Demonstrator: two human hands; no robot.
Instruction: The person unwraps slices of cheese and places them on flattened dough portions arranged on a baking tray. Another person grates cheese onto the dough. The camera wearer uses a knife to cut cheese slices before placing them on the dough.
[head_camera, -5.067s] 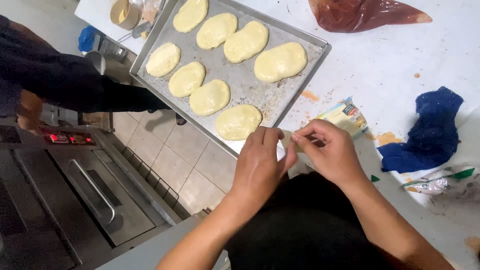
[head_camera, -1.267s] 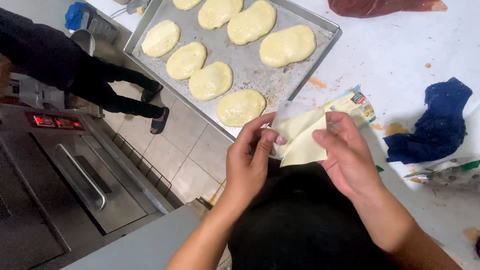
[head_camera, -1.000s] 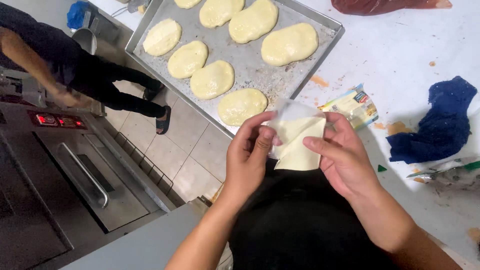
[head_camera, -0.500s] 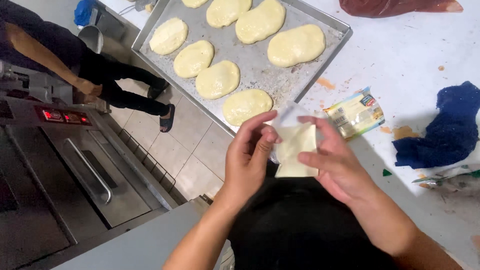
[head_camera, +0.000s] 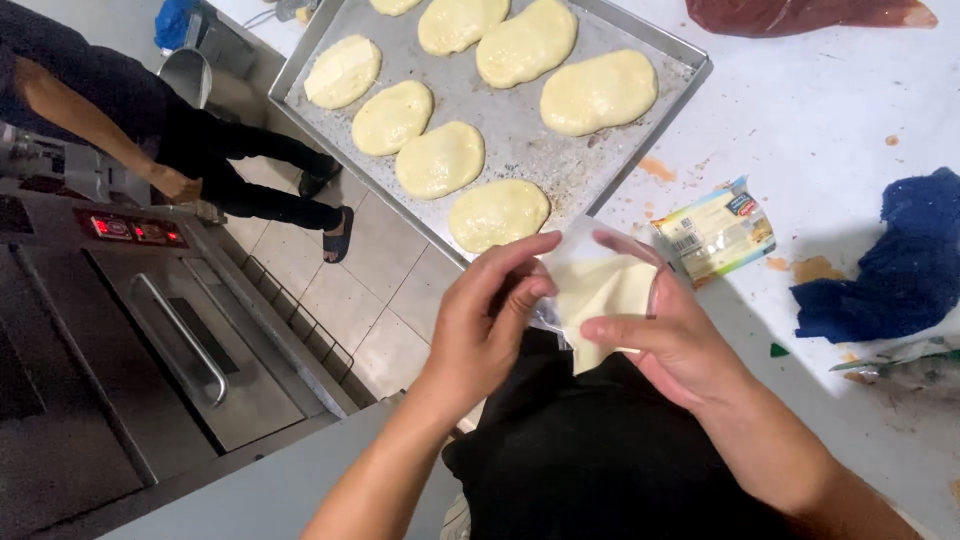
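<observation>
My left hand and my right hand both hold a pale yellow cheese slice in its clear plastic wrapper, in front of my black apron. The left fingers pinch the wrapper's left edge; the right thumb and fingers grip its right side. Just beyond my hands lies a metal baking tray with several flat oval dough pieces on it, hanging partly over the table's edge. An opened cheese packet lies on the white table to the right.
A crumpled blue cloth lies at the right on the white table; a dark red bag at the top. An oven with a handle stands low left. Another person in dark clothes stands on the tiled floor.
Both hands have lifted the cheese slice and worked at its clear wrapper, which now stands up off the slice. The other person has shifted beside the oven.
</observation>
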